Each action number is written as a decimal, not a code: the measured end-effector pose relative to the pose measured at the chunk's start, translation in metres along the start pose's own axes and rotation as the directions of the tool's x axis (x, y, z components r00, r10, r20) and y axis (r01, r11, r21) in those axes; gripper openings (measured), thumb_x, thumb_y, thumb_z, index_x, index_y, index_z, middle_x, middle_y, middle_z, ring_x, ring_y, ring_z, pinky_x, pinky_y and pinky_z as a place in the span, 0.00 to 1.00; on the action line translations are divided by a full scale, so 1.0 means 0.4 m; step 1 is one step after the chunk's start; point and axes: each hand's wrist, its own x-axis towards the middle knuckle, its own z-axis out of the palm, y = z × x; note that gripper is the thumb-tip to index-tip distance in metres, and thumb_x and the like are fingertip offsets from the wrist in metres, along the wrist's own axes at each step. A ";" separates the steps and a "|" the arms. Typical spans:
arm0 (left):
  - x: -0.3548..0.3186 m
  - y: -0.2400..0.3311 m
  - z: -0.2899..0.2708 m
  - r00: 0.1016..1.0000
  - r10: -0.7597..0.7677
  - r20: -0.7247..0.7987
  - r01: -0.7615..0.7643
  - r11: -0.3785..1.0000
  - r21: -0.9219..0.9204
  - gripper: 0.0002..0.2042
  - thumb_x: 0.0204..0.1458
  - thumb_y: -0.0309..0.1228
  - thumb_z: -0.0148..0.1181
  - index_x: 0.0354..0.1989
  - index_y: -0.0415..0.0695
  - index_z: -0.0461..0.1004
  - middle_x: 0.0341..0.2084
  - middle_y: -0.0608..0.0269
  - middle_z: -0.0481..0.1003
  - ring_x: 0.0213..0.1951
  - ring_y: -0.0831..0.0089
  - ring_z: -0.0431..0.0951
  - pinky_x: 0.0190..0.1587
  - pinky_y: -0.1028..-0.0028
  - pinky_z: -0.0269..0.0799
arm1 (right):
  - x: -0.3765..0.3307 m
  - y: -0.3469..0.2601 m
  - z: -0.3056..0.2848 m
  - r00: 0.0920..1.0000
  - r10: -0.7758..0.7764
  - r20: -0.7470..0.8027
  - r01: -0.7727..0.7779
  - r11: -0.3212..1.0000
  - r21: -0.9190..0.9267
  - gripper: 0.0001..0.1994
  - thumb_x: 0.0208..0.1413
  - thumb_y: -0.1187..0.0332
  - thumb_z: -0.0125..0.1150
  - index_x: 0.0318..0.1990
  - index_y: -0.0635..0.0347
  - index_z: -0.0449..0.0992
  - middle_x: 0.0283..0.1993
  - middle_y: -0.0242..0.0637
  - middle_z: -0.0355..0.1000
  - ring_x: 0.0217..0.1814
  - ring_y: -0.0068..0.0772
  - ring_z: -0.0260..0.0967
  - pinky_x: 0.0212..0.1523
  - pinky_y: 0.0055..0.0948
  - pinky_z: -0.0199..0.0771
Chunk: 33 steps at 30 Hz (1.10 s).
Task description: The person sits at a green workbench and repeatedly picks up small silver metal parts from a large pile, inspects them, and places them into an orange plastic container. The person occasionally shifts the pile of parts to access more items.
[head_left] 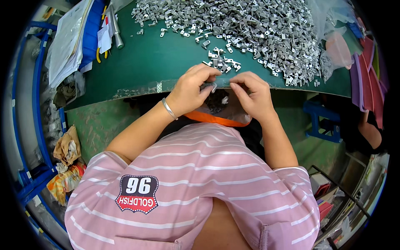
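At twelve o'clock, my left hand (188, 89) pinched a bracket (214, 87) near the orange-rimmed bag (216, 119), its dark contents unclear; my right hand's (255, 96) grip I couldn't tell. More brackets (266, 33) lay heaped at one o'clock.

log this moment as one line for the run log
left hand: beside metal part | right hand: near table edge | parts pile: on table | orange edge: below hands
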 end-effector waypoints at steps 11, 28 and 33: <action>0.040 -0.044 0.011 0.977 0.092 -0.191 -0.030 0.951 0.307 0.07 0.48 0.19 0.65 0.35 0.39 0.76 0.38 0.56 0.71 0.35 0.61 0.76 0.36 0.70 0.73 | 0.044 0.040 0.068 0.971 -0.177 -0.158 0.109 0.925 -0.365 0.10 0.46 0.75 0.68 0.38 0.60 0.76 0.39 0.41 0.74 0.40 0.45 0.71 0.43 0.40 0.71; 0.051 -0.034 0.032 0.994 -0.005 -0.110 0.038 0.952 0.303 0.09 0.46 0.25 0.68 0.33 0.40 0.74 0.36 0.57 0.72 0.32 0.63 0.76 0.33 0.68 0.73 | 0.082 0.039 0.072 0.978 -0.189 -0.085 0.170 0.967 -0.188 0.08 0.49 0.79 0.64 0.38 0.61 0.77 0.37 0.41 0.74 0.40 0.47 0.73 0.40 0.37 0.74; 0.014 -0.014 -0.007 0.995 0.076 0.068 -0.086 0.986 0.145 0.10 0.47 0.27 0.68 0.35 0.40 0.75 0.37 0.57 0.73 0.33 0.64 0.76 0.34 0.69 0.73 | 0.034 0.042 0.004 0.993 -0.110 0.051 0.111 0.994 -0.016 0.07 0.48 0.80 0.64 0.35 0.61 0.78 0.31 0.39 0.74 0.33 0.43 0.74 0.34 0.32 0.74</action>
